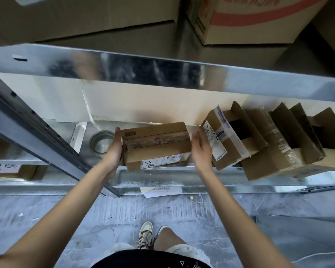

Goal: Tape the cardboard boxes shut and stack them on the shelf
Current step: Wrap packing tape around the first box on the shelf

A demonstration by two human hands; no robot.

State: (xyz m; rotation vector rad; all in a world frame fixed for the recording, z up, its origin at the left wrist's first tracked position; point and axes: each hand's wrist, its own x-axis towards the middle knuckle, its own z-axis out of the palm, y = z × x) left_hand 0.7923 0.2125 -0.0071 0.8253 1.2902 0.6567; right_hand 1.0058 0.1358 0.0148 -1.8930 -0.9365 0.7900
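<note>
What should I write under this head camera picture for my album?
Two hands set a taped box on a metal shelf.

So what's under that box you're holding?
The taped box sits on the shiny metal shelf, between the left hand and right hand. The box hides whatever lies directly under it.

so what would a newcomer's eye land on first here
Probably the taped brown cardboard box at mid-frame on the shiny metal shelf, with the left hand against its left end and the right hand open by its right end. Next, the row of open-flapped brown cardboard boxes leaning to its right.
</note>
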